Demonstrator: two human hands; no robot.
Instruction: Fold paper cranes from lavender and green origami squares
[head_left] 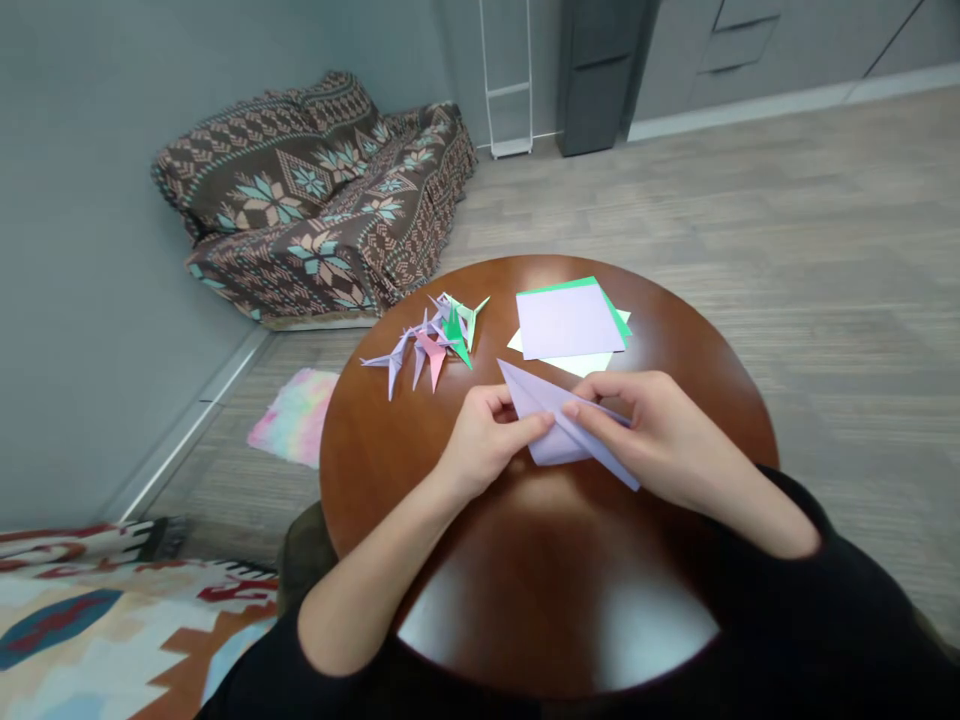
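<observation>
A round wooden table (390, 460) with a glossy, reflective top fills the middle of the view, standing on a pale plank floor (750, 220). At the table's centre lies the lilac paper (559, 415), folded to a long point. The left hand (487, 440) pinches its near left corner between thumb and fingers; the right hand (660, 435) closes over its right half, forefinger pressed flat on the crease (the thumb is tucked out of sight beneath).

Toward the table's far edge sits a stack of square sheets (568, 320), lilac on top with green and pale yellow showing under it. Left of that stack, on the table too, is a cluster of folded paper figures (431, 340) in lilac, pink and green; their exact shapes are hard to make out.

Beyond the table to the left, a low patterned sofa (315, 200) stands against a grey wall (90, 250). A pastel cloth (296, 415) lies on the floor beside the table's left rim, and a bright rug (90, 610) is cut off at the lower left corner. Behind the table, a white rack (506, 80) and a dark cabinet (596, 75) are cropped at the top.
</observation>
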